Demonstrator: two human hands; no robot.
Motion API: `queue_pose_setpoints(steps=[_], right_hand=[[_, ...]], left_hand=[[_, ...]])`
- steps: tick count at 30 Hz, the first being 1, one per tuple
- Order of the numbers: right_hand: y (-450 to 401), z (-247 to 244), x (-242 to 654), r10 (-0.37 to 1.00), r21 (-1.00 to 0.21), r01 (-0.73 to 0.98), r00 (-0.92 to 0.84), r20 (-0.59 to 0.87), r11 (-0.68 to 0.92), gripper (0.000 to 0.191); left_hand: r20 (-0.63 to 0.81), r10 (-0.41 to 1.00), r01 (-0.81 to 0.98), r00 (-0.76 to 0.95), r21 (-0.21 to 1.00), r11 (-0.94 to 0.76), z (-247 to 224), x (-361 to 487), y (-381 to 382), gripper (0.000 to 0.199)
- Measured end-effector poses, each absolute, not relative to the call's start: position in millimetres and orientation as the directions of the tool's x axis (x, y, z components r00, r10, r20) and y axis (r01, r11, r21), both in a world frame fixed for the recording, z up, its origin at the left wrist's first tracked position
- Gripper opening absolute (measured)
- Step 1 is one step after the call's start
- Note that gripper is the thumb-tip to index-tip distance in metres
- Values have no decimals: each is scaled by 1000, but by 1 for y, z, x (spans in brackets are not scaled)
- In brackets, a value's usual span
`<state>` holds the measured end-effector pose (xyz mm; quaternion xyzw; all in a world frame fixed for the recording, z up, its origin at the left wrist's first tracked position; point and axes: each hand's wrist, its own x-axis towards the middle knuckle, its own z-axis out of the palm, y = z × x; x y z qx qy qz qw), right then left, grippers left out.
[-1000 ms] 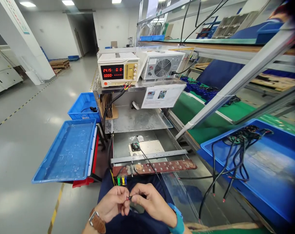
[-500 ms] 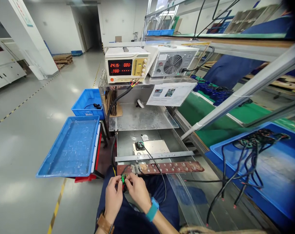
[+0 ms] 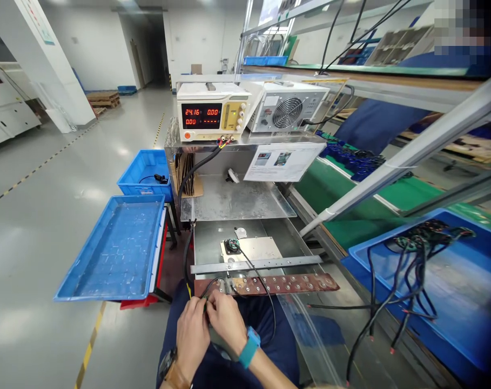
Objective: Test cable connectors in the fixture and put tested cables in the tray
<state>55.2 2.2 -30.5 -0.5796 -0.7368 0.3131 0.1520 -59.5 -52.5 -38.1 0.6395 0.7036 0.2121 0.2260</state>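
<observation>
Both hands sit slightly lower and closer to the body than half a second ago, and the green plug visible between them then is now mostly covered. Left hand (image 3: 192, 336) and right hand (image 3: 227, 322) meet fingertip to fingertip just below the left end of the brown terminal strip (image 3: 277, 283). Fingers of both hands are curled nearly closed, pinching a small connector (image 3: 205, 308); only a dark sliver with a hint of green shows between them, shape otherwise hidden. Thin black wire (image 3: 255, 275) runs from the pinch point up and over the strip to a small round black fan (image 3: 231, 246) lying on a pale metal plate (image 3: 261, 248). Strip is flat, rust-brown, studded with round metal contacts, and spans the front edge of the steel counter (image 3: 233, 200), brushed and dull grey. Blue plastic tray (image 3: 115, 254) sits to the left, ribbed inside. Power supply (image 3: 212, 112) above shows red digits.
</observation>
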Motion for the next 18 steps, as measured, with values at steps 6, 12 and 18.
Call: queue_pose_setpoints(steps=[6,12,18], right_hand=[[2,-34,53,945,-593,785,-305,-118,179,20],[4,-32,52,940,-560,806,-316,-129,194,21],[5,-36,53,939,-573,796,-320,-125,195,22]], left_hand=[[-116,993,837,-37,539,94,-33,-61,-44,42],[-33,998,855,-47,516,57,-54,-63,-44,40],[101,994,884,-40,467,-12,-85,-67,-42,41]])
